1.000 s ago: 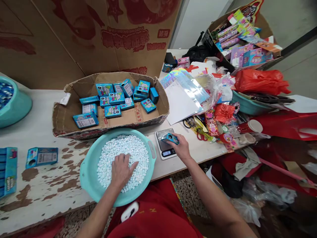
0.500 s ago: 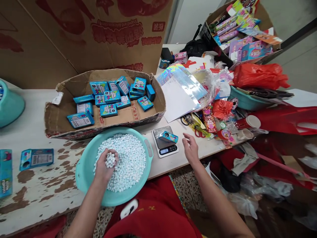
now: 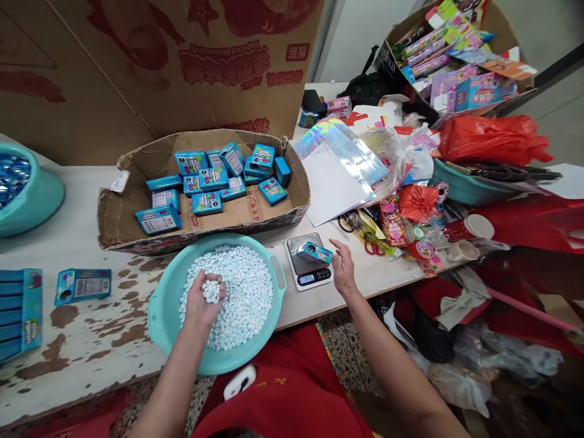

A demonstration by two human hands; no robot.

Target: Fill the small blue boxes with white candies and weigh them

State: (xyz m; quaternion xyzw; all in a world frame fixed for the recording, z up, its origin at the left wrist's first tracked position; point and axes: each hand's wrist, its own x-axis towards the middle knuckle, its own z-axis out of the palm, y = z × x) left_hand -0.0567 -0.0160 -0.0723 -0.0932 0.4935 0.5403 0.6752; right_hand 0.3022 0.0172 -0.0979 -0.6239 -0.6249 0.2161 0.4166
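Note:
My left hand (image 3: pixel 204 299) is cupped palm up around a heap of small pale candies (image 3: pixel 212 291), just over the turquoise basin (image 3: pixel 160 304). More loose candies (image 3: pixel 246 298) of the same kind fill much of that basin. To the right of it stands a small digital scale (image 3: pixel 303 263) with a lit display. A blue candy box (image 3: pixel 316 252) lies on the scale's plate, a dark opening in its printed side. My right hand (image 3: pixel 343 271) is beside the box's right end, fingers apart and holding nothing; whether the thumb touches the box I cannot tell.
Behind the basin, a cut-down cardboard box (image 3: pixel 116 226) holds several blue candy boxes. Another blue box (image 3: pixel 84 286) lies at the left, near a blue tray-like pack (image 3: pixel 30 316) and a second turquoise basin (image 3: pixel 48 198). Scissors (image 3: pixel 374 247), packets and bags clutter the right side.
My right hand has moved left, close to the box on the scale. The digits on the display have changed. My left hand still cups candies; the view has shifted slightly.

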